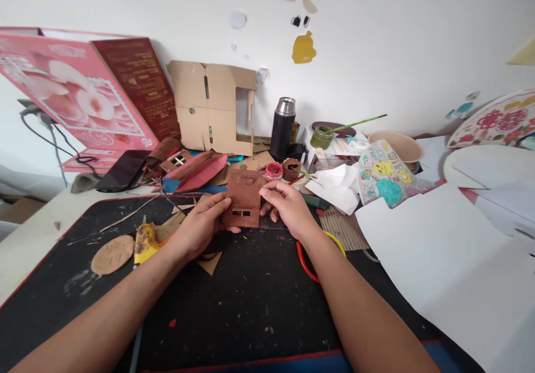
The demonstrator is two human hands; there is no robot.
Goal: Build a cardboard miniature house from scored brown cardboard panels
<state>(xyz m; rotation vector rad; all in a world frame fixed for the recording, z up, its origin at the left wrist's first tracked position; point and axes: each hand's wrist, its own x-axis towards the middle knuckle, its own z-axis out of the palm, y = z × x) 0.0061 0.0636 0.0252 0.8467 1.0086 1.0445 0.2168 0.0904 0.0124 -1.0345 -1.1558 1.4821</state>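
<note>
A brown-painted cardboard panel [243,200] with a small barred window near its lower edge stands upright before me. My left hand [205,217] grips its left side, thumb on the front and fingers behind. At the panel's right edge my right hand [286,203] has thumb and forefinger pinched together; whether they hold the edge or something tiny is hidden. A yellow hot glue gun [145,243] lies left of my left forearm, beside a round tan disc [112,255]. Open jars of red paint [274,170] and brown paint [291,169] stand just behind the panel.
A black mat [234,311] covers the table. Behind stand a black thermos [283,130], a cut cardboard sheet [217,105] and a pink box [79,88]. A phone [122,170] lies left. White paper [443,261], crumpled tissue [336,186] and a green paint jar [321,137] are right.
</note>
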